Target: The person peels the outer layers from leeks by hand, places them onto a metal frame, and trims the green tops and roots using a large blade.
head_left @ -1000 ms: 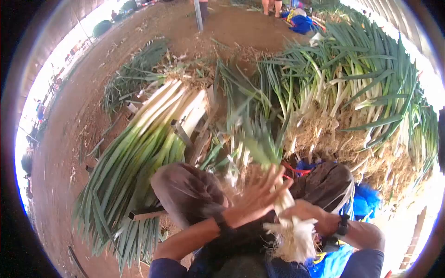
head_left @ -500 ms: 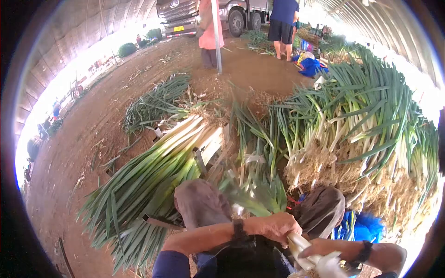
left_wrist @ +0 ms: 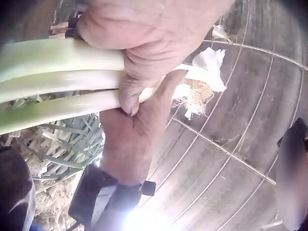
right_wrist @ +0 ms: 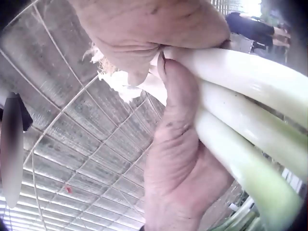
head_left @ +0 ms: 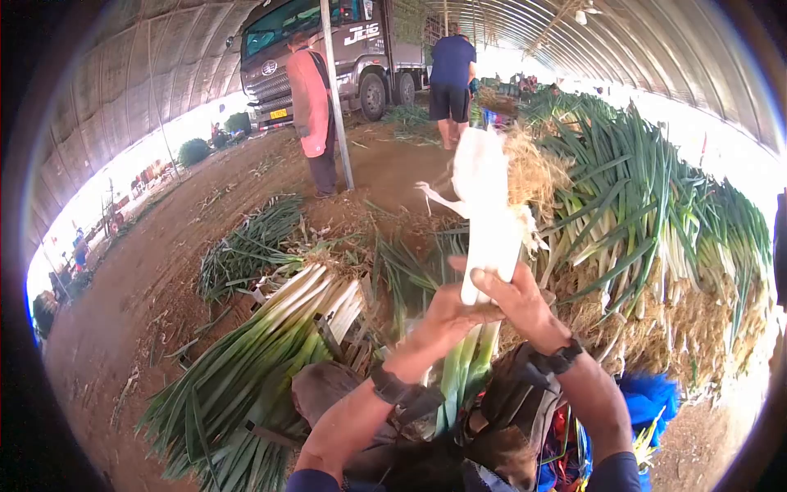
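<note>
**A:** What are the hands on?

**B:** Both grip one bunch of leeks (head_left: 485,230). The left hand (head_left: 447,316) and the right hand (head_left: 518,302) wrap round its white stalks (left_wrist: 57,82), touching each other near the middle of the head view.

**A:** How is the bunch turned?

**B:** The root end points up toward 12 o'clock. The green leaves hang toward 6 o'clock between the forearms. A straw-coloured root tuft (head_left: 529,172) and loose white skin sit at the top.

**A:** Do the wrist views show the grip?

**B:** Yes. The left wrist view has the left fingers (left_wrist: 139,72) curled over three pale stalks, with the right hand closing on them from below. The right wrist view shows the same clasp from the other side.

**A:** And round about?

**B:** A stack of trimmed leeks (head_left: 270,344) lies at 8 o'clock on the dirt floor (head_left: 131,287), white ends toward 1 o'clock. A heap of untrimmed leeks (head_left: 656,221) fills 3 o'clock, roots facing the person. At 11 o'clock a truck (head_left: 361,41) stands behind a person in a pink apron (head_left: 311,107), who is just beside a pole (head_left: 338,98). A person in a blue shirt (head_left: 451,74) stands at 12 o'clock. An arched tunnel roof (head_left: 656,41) spans overhead.
</note>
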A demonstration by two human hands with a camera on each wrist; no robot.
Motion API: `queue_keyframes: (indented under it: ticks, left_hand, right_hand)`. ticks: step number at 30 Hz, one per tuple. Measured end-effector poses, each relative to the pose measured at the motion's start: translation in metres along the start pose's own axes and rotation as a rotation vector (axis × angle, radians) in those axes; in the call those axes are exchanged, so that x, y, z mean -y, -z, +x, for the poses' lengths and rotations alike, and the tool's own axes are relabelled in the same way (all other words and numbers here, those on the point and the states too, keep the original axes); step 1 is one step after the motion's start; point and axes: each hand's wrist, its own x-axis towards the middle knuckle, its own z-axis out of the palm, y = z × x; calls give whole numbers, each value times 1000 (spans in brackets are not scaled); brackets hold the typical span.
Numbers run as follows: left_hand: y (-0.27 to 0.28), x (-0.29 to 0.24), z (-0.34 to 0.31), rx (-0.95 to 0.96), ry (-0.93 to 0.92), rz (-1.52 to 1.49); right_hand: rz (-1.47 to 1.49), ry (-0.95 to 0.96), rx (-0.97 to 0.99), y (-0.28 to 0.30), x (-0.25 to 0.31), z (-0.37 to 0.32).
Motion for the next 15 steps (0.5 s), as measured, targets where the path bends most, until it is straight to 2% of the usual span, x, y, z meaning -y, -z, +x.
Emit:
queue_keyframes:
  ticks: [1, 3, 5, 7, 9, 12, 13, 14, 15]
  left_hand:
    - [5, 3, -1, -1, 0, 2]
    - [16, 4, -6, -71, 122, 87]
    - [21, -1, -10, -123, 184, 80]
    - [28, -3, -11, -75, 258, 180]
    - [30, 0, -9, -72, 279, 151]
    - [23, -3, -12, -94, 327, 142]
    - [21, -2, -16, -124, 356, 163]
    - [34, 33, -19, -153, 254, 119]
    - [29, 29, -17, -157, 258, 115]
  right_hand:
    - [52, -35, -47, -10, 10, 3]
    - [109, -76, -92, -15, 11, 4]
    - [322, -97, -115, -18, 5, 8]
    - [324, -116, -98, -14, 10, 10]
    - [300, -184, -25, -13, 21, 11]
    - [348, -290, -38, -25, 18, 14]
    - [348, -291, -34, -25, 12, 17]
    - [285, -208, -52, -24, 1, 19]
    - [221, -131, -70, -24, -6, 20]
